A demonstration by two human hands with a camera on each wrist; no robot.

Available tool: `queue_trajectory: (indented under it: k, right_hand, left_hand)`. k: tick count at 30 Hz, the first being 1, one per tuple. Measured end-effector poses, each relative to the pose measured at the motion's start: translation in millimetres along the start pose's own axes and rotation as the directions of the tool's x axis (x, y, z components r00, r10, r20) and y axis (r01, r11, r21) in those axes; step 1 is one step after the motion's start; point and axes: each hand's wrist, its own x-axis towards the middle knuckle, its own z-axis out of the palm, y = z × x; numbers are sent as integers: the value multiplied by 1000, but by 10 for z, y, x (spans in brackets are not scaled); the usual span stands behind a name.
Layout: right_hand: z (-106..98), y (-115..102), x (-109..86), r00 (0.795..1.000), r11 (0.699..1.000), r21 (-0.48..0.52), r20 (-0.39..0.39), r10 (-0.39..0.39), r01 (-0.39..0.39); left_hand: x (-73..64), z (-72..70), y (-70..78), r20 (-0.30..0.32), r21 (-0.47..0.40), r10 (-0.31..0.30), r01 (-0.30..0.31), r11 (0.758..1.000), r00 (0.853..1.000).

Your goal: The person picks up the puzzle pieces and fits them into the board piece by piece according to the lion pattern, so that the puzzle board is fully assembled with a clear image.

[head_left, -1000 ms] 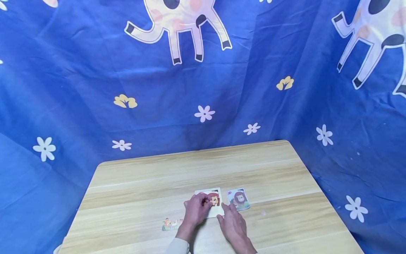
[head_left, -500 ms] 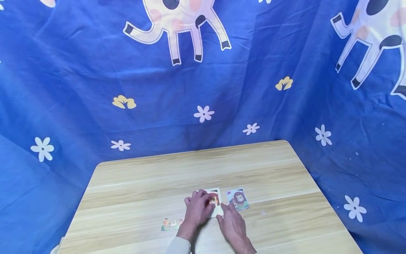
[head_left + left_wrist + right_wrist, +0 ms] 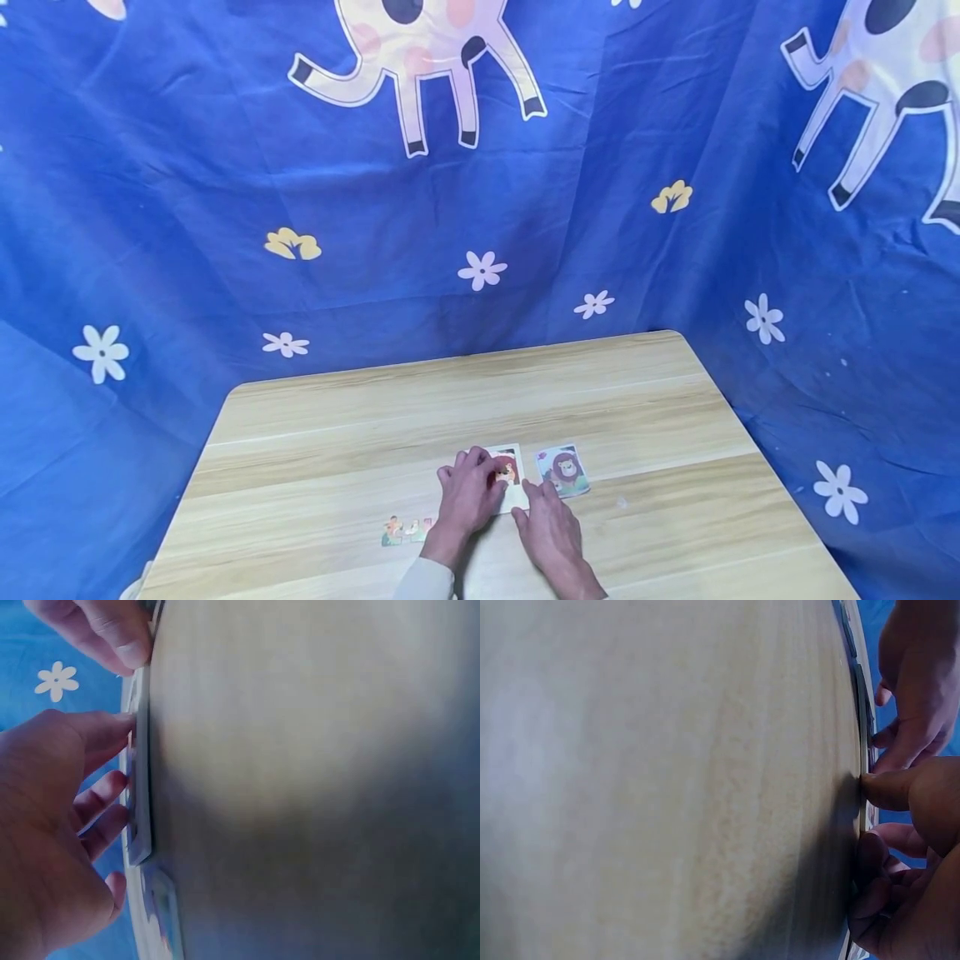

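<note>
A white-framed jigsaw puzzle board [image 3: 514, 500] lies on the table, with part of a lion picture [image 3: 511, 467] showing inside its frame. My left hand [image 3: 467, 493] is over the board's left part and hides it. In the left wrist view its thumb and bent fingers [image 3: 105, 825] touch the board's top face, pressing on the picture. My right hand [image 3: 552, 529] holds the board's near right corner, thumb [image 3: 885, 789] at the near edge and index finger at the right side. Any piece under the left fingers is hidden.
A lion picture card [image 3: 567, 472] lies right of the board. Several loose puzzle pieces [image 3: 392, 532] lie left of my left wrist, partly covered by it. Beyond the wooden table [image 3: 337, 433] hangs a blue patterned cloth [image 3: 375, 283].
The left hand's fingers, bunched in a pinch over the board a second ago, have spread out and moved slightly across it. The right hand stays at the board's corner.
</note>
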Motion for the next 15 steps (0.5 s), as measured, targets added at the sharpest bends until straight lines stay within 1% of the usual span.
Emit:
queue_trajectory:
  k: [4, 8, 12, 15]
  right_hand:
    - [-10, -19, -10, 1000, 1000, 5, 9, -2, 2]
    - [-14, -27, -22, 1000, 1000, 15, 11, -8, 8]
    - [-13, -21, -20, 1000, 1000, 24, -1, -4, 4]
    - [-5, -17, -14, 1000, 1000, 30, -1, 2, -2]
  left_hand:
    - [-31, -66, -26, 14, -78, -30, 31, 996, 999]
    - [-76, -159, -69, 26, -151, -72, 75, 986, 997]
    - [-119, -249, -116, 31, -169, -91, 95, 981, 995]
    - [-156, -300, -158, 31, -153, -103, 106, 982, 994]
